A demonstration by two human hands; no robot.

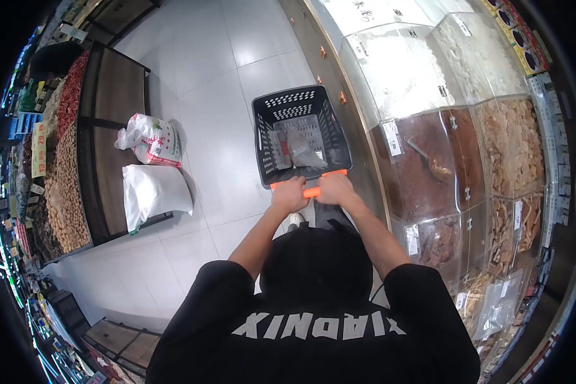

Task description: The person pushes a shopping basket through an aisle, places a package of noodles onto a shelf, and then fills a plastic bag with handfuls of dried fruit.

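Both hands are on the orange handle (312, 192) of a black perforated shopping basket (292, 99) in front of the body. My left hand (290, 194) has its fingers wrapped round the handle's left part. On the right part, my right hand (336, 189) is closed round it too. Clear plastic bags (303, 148) with pale contents lie inside the basket, and something with a red label is at their left. Black sleeves cover my upper arms.
To the right runs a counter of clear bins, with white goods (400, 70), a reddish-brown powder (416, 169) and dried pieces. A white sack (155, 195) and a printed sack (157, 141) stand at the left, beside a shelf of nuts (64, 198). Grey floor tiles lie between.
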